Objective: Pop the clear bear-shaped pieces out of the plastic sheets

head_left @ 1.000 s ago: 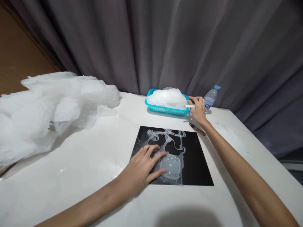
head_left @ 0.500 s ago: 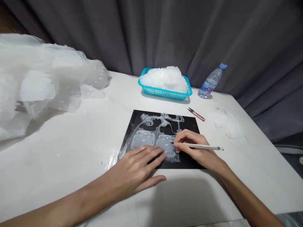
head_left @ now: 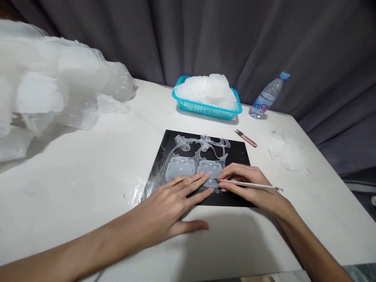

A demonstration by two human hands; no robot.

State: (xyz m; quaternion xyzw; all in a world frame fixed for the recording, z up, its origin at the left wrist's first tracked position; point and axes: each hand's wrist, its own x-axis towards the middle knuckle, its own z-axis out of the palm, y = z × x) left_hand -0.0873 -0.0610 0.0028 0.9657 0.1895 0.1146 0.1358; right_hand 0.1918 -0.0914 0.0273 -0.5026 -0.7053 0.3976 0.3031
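Note:
A translucent molded silicone sheet (head_left: pixel 180 168), with two rounded rectangular panels and looping strips above them, lies on a black mat (head_left: pixel 237 197). My left hand (head_left: pixel 176 197) rests flat across the sheet's lower part, fingers stretched out and thumb on the white table. Pinched in my right hand (head_left: pixel 249 184) is a slim white pen-like tool (head_left: pixel 258 185) with a dark pointed tip. That tip meets the right panel near its right edge; whether it cuts or only touches, I cannot tell. My left fingers cover part of both panels.
A turquoise basket (head_left: pixel 205 111) heaped with white translucent pieces stands at the back, beside a water bottle (head_left: pixel 266 98). Pink thread snips (head_left: pixel 246 138) lie beyond the mat. Clear scraps (head_left: pixel 288 150) sit on the right, and a large translucent pile (head_left: pixel 58 82) on the left.
My view has shifted slightly, so the objects at the back sit higher. The tool tip is lower on the right panel, and its handle tilts a little more. Both hands keep their holds.

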